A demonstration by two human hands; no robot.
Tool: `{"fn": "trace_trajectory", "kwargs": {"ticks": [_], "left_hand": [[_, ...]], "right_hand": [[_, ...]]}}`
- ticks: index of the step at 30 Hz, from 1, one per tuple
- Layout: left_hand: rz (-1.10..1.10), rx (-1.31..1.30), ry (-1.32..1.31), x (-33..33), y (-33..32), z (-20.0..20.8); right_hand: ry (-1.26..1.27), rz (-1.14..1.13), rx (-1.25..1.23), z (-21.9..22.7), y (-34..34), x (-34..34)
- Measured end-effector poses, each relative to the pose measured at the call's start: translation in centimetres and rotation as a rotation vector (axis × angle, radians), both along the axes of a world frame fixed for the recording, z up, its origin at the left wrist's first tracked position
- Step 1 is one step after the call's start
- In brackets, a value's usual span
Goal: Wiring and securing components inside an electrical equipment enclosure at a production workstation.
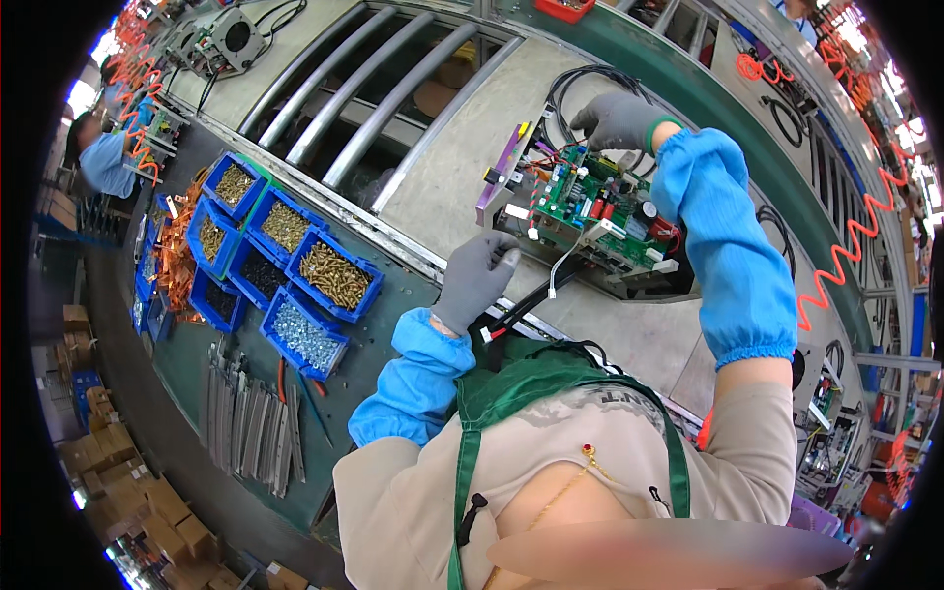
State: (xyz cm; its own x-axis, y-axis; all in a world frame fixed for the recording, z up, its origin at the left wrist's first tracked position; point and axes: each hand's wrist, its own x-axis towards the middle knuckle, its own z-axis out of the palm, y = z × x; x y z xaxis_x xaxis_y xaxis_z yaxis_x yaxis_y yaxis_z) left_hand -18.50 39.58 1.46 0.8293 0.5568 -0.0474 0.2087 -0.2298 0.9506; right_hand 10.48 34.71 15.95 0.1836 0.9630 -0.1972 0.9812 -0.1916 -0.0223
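Since contact is obscured, grip unclear: left hand (pixel 476 282), right hand (pixel 616 121) near circuit board (pixel 564 201).

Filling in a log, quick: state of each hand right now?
Left hand: fingers partly curled; grip cannot be told.
Right hand: by the board; grip cannot be told.

The circuit board unit (pixel 580 202) sits on a flat plate (pixel 442 187) in front of the person, with looped cables (pixel 562 87) behind it. To the left, screws (pixel 334 275) lie in bins (pixel 366 298) on the desk (pixel 339 398). Metal strips (pixel 246 418) lie nearer; rollers (pixel 385 118) are behind.
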Motion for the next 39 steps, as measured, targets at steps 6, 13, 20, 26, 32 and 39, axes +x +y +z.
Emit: {"fn": "trace_trajectory", "kwargs": {"ticks": [6,13,20,26,32,39], "left_hand": [[-0.001,-0.083,-0.099,0.0,0.1,1.5],[-0.091,-0.170,-0.271,3.4,-1.6,4.9],[0.011,-0.514,-0.293,4.5,-2.2,7.9],[0.105,-0.478,-0.310,5.3,-2.4,7.5],[0.110,-0.506,-0.429,5.5,-2.5,6.5],[0.257,0.526,-0.300,7.4,-2.6,7.1]], "right_hand": [[0.614,-0.276,0.143,2.4,-0.3,-1.6],[1.201,-0.390,0.111,1.4,-1.7,-7.5],[1.096,-0.454,0.242,0.3,-1.9,-9.4],[0.785,-0.106,0.277,1.1,-2.8,-7.6],[0.416,0.192,0.222,0.4,-3.1,-5.6],[1.191,-0.194,0.324,0.7,-3.1,-4.2]]}}
